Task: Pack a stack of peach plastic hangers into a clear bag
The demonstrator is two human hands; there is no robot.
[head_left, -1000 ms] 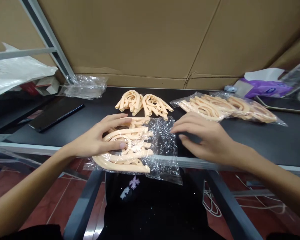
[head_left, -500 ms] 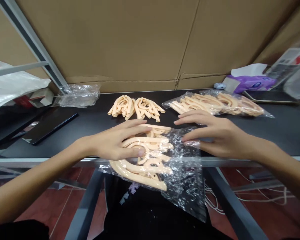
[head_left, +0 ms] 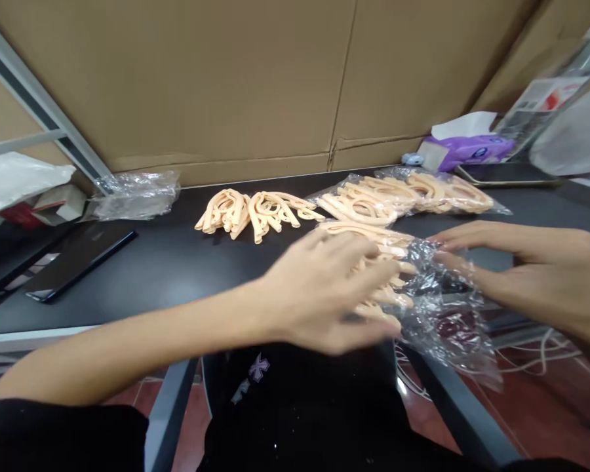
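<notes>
A clear plastic bag of beige folding hangers lies at the table's front edge, its loose end hanging over. My left hand, slightly blurred, rests over the filled part with its fingers spread. At the bag's loose right end, my right hand pinches the crinkled film between thumb and fingers. Behind my left hand sit two loose bunches of beige folding hangers. Further right, filled bags of the same hangers lie overlapping in a row.
Flat clear bags are stacked at the back left, near a dark phone. A purple tissue pack and a dark tablet-like object stand at the back right. Cardboard walls the rear; a metal post rises at left.
The bag of hangers has slid right along the table edge, with both hands moving right. My right hand has closed on the loose film. The view has shifted slightly.
</notes>
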